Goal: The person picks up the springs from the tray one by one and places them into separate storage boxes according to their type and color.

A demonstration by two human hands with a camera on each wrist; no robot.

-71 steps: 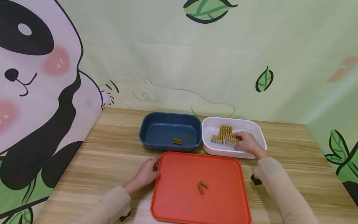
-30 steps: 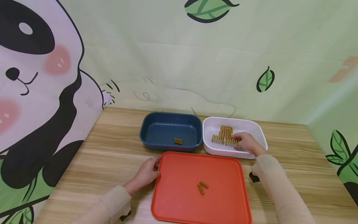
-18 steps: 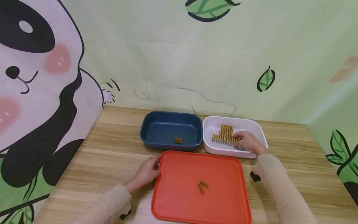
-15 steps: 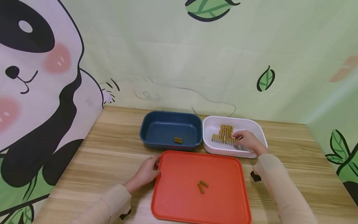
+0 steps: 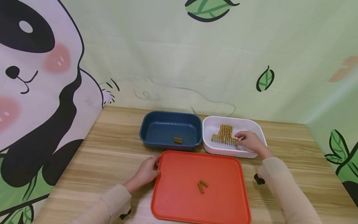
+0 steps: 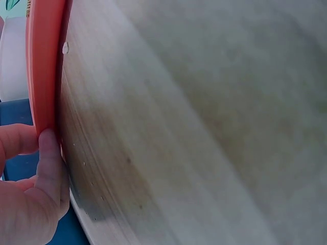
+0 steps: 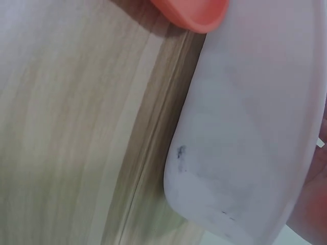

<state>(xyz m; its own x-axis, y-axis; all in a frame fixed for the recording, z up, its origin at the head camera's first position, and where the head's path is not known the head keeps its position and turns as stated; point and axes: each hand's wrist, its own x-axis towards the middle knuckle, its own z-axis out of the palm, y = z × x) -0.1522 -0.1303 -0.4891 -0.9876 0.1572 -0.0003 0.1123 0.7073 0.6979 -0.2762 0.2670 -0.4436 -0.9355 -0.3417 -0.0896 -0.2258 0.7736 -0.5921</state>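
My left hand (image 5: 145, 174) pinches the left edge of a red tray (image 5: 179, 202), with thumb and fingers on either side of the rim in the left wrist view. Two small brass-coloured coil springs (image 5: 201, 188) lie on the tray. Reaching into a white bin (image 5: 253, 123), my right hand (image 5: 250, 141) has its fingers loosely bent beside the right end of a row of larger gold coil springs (image 5: 221, 138). Whether a fingertip touches the last spring is hard to tell. In the right wrist view the bin wall hides most of that hand.
A dark blue bin (image 5: 165, 130) stands left of the white one, with small coil springs (image 5: 178, 140) near its front right corner. Both bins sit behind the tray on a wooden table (image 5: 117, 137). A printed fabric backdrop (image 5: 167, 62) rises behind the table.
My right hand has shifted slightly to the right, drawing back from the row of larger springs. The left hand, the tray and the small springs have stayed put.
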